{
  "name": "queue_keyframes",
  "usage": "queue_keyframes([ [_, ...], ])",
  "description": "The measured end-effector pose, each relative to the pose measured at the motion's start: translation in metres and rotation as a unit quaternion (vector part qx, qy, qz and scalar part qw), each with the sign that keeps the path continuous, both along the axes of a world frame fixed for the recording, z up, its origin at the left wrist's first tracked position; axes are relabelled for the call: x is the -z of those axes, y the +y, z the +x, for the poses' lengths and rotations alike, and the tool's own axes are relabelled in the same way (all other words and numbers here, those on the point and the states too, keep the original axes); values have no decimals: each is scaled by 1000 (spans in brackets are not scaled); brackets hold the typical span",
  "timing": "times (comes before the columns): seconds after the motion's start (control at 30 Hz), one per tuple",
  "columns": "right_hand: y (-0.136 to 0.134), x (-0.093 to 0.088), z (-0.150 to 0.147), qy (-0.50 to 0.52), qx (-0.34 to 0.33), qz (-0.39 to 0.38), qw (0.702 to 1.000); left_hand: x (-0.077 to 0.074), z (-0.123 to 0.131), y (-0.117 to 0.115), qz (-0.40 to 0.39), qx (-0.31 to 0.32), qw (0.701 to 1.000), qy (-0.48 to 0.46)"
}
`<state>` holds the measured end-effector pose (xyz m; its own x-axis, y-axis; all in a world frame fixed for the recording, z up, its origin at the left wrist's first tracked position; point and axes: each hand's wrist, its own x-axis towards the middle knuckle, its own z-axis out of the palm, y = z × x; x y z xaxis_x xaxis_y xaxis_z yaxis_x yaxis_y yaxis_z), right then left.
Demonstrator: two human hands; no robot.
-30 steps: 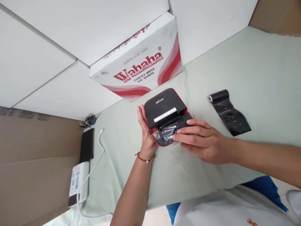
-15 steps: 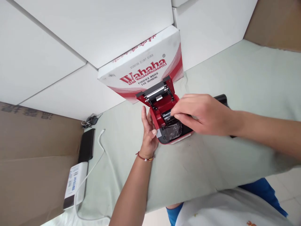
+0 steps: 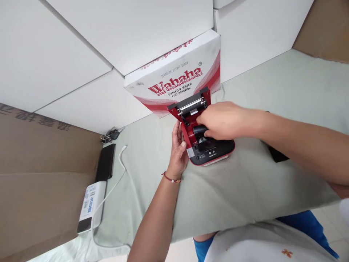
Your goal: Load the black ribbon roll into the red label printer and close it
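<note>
A red and black label printer (image 3: 213,155) sits on the cloth with its lid (image 3: 192,105) raised, showing a metal rod and a dark roller under it. My left hand (image 3: 179,153) grips the printer's left side, thumb toward the front and fingers along the wall. Over the open bay, my right hand (image 3: 222,120) is closed, its fingertips on a black roll (image 3: 199,131) lying in the compartment. The roll's right end is hidden behind those fingers. Small buttons and print mark the black front panel.
Behind the printer a white and red Wahaha box (image 3: 177,78) leans on white cabinet fronts. To the left are keys (image 3: 111,134), a black phone-like slab (image 3: 105,162), a white device (image 3: 92,205), a white cable (image 3: 122,160) and cardboard (image 3: 46,182). A dark object (image 3: 278,154) lies partly under my right forearm.
My right hand has shifted slightly back over the bay, still at the roll. Clear film that lay over the front panel is mostly gone from there, exposing the buttons. My left hand stays on the printer.
</note>
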<state>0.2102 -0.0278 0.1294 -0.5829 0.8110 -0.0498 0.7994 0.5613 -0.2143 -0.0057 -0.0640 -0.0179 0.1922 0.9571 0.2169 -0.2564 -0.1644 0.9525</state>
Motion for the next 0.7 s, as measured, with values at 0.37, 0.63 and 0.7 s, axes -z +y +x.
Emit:
queue_keyframes([
  [0.37,25,26,95,-64,83,-174,979,5,-1,1,-52,-27,998,-38],
  [0.63,8,57,128,-165,158,-116,967,0,3,1,-79,-41,995,-54],
  [0.7,7,59,142,-182,163,-150,958,1,3,2,-78,-44,995,-53],
])
